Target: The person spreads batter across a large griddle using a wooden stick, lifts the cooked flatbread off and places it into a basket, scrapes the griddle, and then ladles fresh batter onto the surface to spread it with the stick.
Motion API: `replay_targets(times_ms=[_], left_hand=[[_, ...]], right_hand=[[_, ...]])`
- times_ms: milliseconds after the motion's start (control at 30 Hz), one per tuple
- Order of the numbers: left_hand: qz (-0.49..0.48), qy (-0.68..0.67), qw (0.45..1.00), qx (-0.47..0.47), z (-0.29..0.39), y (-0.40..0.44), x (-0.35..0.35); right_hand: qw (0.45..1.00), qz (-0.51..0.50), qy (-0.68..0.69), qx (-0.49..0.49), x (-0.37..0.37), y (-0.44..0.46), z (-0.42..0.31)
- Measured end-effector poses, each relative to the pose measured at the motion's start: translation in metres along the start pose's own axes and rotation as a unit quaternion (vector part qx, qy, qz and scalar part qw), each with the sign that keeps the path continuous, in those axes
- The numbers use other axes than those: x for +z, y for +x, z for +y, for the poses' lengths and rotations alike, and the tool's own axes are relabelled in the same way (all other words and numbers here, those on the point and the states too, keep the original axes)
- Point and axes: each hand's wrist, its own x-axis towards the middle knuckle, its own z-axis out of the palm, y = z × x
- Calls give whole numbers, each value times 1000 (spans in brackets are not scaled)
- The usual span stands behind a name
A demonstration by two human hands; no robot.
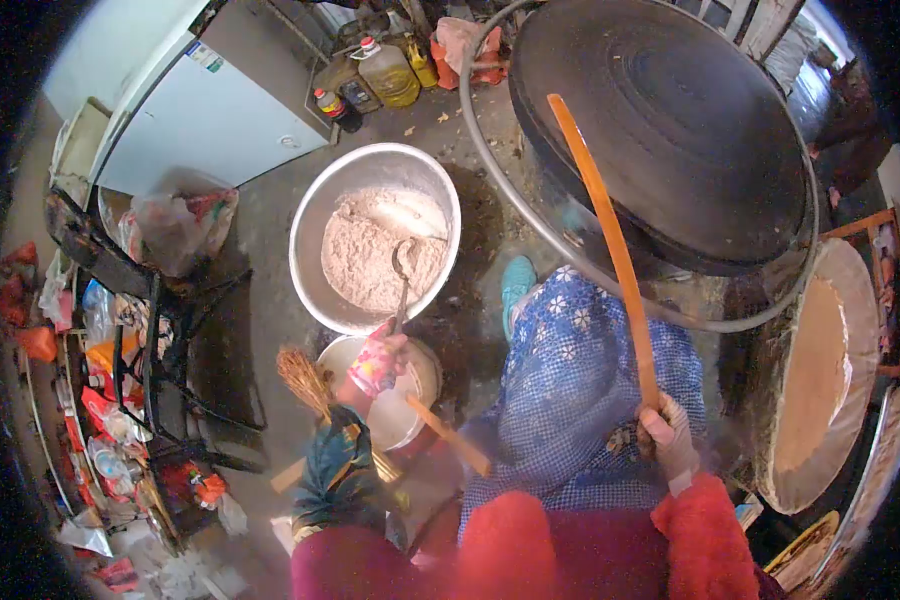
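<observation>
My left hand (383, 358), in a pink and white patterned covering, is closed around the handle of a metal ladle (404, 290). The ladle's bowl rests in pale brownish, thick batter or dough inside a large metal basin (304, 210). Below that hand stands a white bucket (428, 378), with a wooden stick (452, 436) at its rim. My right hand (667, 436) grips the lower end of a long, flat, orange-brown strip (615, 240). The strip points upward, its far end over the round black griddle (660, 130) in this view.
A grey metal ring (478, 140) surrounds the griddle. At right is a round, cloth-edged tray (825, 370). Bottles (388, 75) stand at the back by a white cabinet (220, 115). A dark chair frame (150, 300) and cluttered bags are on the left, a straw brush (305, 380) near my left arm.
</observation>
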Motion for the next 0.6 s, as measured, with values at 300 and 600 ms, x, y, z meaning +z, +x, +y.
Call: replay_targets(times_ms=[300,600], left_hand=[[33,70,996,46,-4,7,23],[-126,-456,880,50,-28,28,73]], right_hand=[[999,7,-30,-30,6,3,-2],[1000,-6,-19,4,9,-6,-11]])
